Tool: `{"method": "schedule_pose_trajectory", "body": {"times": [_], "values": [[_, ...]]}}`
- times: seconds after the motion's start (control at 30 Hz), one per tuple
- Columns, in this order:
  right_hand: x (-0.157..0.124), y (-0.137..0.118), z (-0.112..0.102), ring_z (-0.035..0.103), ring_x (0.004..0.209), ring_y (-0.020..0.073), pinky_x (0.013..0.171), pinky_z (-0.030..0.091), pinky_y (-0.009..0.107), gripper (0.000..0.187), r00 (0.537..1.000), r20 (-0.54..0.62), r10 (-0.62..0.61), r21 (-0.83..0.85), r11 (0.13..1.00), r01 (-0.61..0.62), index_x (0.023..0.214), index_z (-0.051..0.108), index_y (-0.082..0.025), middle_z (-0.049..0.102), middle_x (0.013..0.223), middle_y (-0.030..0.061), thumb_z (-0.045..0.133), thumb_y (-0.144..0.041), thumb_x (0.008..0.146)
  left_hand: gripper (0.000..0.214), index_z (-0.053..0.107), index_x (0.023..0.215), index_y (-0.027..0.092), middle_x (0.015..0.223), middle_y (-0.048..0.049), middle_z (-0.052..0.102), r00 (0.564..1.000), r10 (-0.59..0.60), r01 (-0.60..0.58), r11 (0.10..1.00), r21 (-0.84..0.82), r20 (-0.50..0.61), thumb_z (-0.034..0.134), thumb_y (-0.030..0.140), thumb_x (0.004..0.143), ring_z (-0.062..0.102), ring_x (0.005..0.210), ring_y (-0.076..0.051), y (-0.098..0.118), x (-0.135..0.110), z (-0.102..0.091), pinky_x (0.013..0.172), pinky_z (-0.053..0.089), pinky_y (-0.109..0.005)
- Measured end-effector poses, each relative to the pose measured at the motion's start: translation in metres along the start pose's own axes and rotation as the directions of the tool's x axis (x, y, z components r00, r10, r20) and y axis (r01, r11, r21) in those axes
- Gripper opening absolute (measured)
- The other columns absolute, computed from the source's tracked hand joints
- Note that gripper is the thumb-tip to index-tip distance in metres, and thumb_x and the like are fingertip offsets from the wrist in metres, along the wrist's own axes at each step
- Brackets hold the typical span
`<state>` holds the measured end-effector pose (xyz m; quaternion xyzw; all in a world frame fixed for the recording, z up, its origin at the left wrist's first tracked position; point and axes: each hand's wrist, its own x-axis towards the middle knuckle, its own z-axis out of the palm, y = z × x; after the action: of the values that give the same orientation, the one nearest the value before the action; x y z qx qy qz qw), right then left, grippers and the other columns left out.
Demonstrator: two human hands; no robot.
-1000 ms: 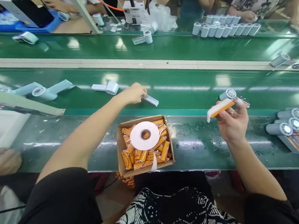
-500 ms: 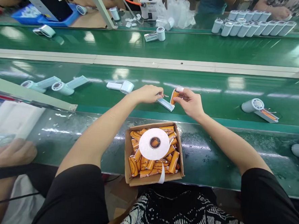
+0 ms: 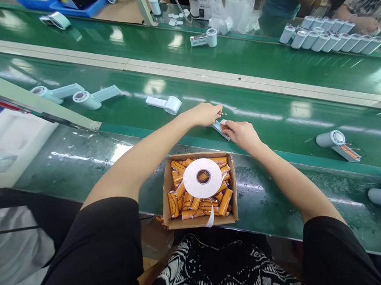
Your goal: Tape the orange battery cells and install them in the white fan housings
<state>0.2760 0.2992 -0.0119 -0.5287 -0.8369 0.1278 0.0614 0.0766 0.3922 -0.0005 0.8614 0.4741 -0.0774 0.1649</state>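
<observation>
my right hand (image 3: 244,133) has its grip closed on an orange cell (image 3: 223,127), right at the open handle (image 3: 221,131) over the green belt (image 3: 268,132). i hold it by thumb and fingers, likely to keep it lined up with that channel. my left hand (image 3: 210,113) curls at the handle's upper end, seemingly to steady it; wire tips (image 3: 224,114) show just past its fingers, but what that grip pinches i cannot tell. the box (image 3: 188,223) sits on the bench (image 3: 261,198) before me, i judge for easy reach, a white roll (image 3: 191,177) lying on its cells. half a second ago the cell stood upright at the handle's far end; now it is lower, mostly behind my fingers.
</observation>
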Motion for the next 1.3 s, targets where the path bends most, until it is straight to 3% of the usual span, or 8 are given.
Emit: {"method": "schedule_pose_trajectory", "body": {"times": [0.2, 0.43, 0.6, 0.7, 0.83, 1.03, 1.17, 1.3], "values": [[0.02, -0.031, -0.013, 0.075, 0.114, 0.0366, 0.089, 0.056, 0.04, 0.041, 0.988, 0.148, 0.043, -0.251, 0.968, -0.005, 0.135, 0.075, -0.018, 0.079, 0.123, 0.0214, 0.052, -0.041, 0.109, 0.027, 0.071, 0.125, 0.019, 0.126, -0.0121, 0.078, 0.996, -0.025, 0.02, 0.998, -0.054, -0.091, 0.059, 0.023, 0.102, 0.071, 0.118, -0.031, 0.002, 0.012, 0.006, 0.099, 0.051, -0.034], [0.032, -0.041, -0.025, 0.075, 0.12, 0.0418, 0.095, 0.059, 0.047, 0.046, 0.965, 0.242, 0.102, -0.337, 0.941, -0.015, 0.13, 0.079, -0.015, 0.077, 0.129, 0.0254, 0.056, -0.045, 0.104, 0.027, 0.07, 0.125, 0.022, 0.124, -0.0126, 0.077, 0.989, -0.055, 0.042, 0.995, -0.09, -0.138, 0.057, 0.02, 0.102, 0.072, 0.116, -0.028, 0.017, 0.004, 0.008, 0.096, 0.052, -0.034], [0.022, -0.041, -0.042, 0.076, 0.118, 0.0391, 0.096, 0.059, 0.043, 0.043, 0.969, 0.211, 0.132, -0.365, 0.93, -0.048, 0.127, 0.082, -0.015, 0.079, 0.125, 0.0243, 0.055, -0.039, 0.104, 0.03, 0.069, 0.129, 0.024, 0.126, -0.0145, 0.076, 0.983, -0.066, 0.047, 0.993, -0.111, -0.171, 0.057, 0.022, 0.101, 0.071, 0.119, -0.03, 0.028, 0.001, 0.009, 0.096, 0.052, -0.035], [0.006, -0.033, -0.051, 0.077, 0.117, 0.0367, 0.097, 0.059, 0.041, 0.046, 0.973, 0.164, 0.162, -0.36, 0.928, -0.094, 0.131, 0.082, -0.021, 0.081, 0.121, 0.0192, 0.052, -0.044, 0.106, 0.026, 0.072, 0.124, 0.025, 0.124, -0.0131, 0.077, 0.985, -0.066, 0.044, 0.99, -0.135, -0.162, 0.057, 0.025, 0.102, 0.072, 0.115, -0.028, 0.029, 0.008, 0.009, 0.093, 0.052, -0.033], [0.0, -0.025, -0.046, 0.076, 0.119, 0.0377, 0.095, 0.059, 0.044, 0.047, 0.961, 0.167, 0.22, -0.337, 0.929, -0.154, 0.139, 0.078, -0.029, 0.08, 0.128, 0.0169, 0.055, -0.047, 0.103, 0.025, 0.074, 0.122, 0.025, 0.127, -0.0122, 0.077, 0.985, -0.074, 0.048, 0.985, -0.164, -0.156, 0.059, 0.026, 0.102, 0.072, 0.113, -0.028, 0.029, 0.015, 0.011, 0.093, 0.052, -0.034], [0.028, -0.033, -0.032, 0.074, 0.124, 0.0402, 0.102, 0.058, 0.047, 0.047, 0.942, 0.239, 0.234, -0.321, 0.935, -0.151, 0.13, 0.079, -0.016, 0.075, 0.135, 0.0251, 0.068, -0.045, 0.096, 0.022, 0.076, 0.113, 0.023, 0.123, -0.0128, 0.078, 0.982, -0.093, 0.063, 0.982, -0.178, -0.164, 0.061, 0.021, 0.097, 0.07, 0.111, -0.028, 0.041, 0.015, 0.003, 0.097, 0.052, -0.036], [0.026, -0.029, -0.036, 0.075, 0.119, 0.0373, 0.099, 0.059, 0.043, 0.04, 0.946, 0.233, 0.228, -0.296, 0.943, -0.154, 0.128, 0.08, -0.015, 0.077, 0.132, 0.0244, 0.065, -0.037, 0.099, 0.029, 0.073, 0.123, 0.019, 0.128, -0.0163, 0.077, 0.97, -0.068, 0.023, 0.982, -0.189, -0.235, 0.061, 0.019, 0.097, 0.069, 0.118, -0.029, 0.056, -0.021, -0.008, 0.104, 0.053, -0.039], [-0.001, -0.017, -0.029, 0.074, 0.121, 0.0301, 0.1, 0.055, 0.035, 0.037, 0.977, 0.12, 0.178, -0.227, 0.963, -0.147, 0.132, 0.078, -0.019, 0.077, 0.137, 0.0186, 0.055, -0.034, 0.108, 0.037, 0.068, 0.135, 0.023, 0.145, -0.0102, 0.071, 0.94, 0.107, -0.17, 0.97, -0.176, -0.323, 0.066, 0.035, 0.1, 0.063, 0.136, -0.026, 0.055, -0.119, 0.015, 0.12, 0.047, -0.04]]}}
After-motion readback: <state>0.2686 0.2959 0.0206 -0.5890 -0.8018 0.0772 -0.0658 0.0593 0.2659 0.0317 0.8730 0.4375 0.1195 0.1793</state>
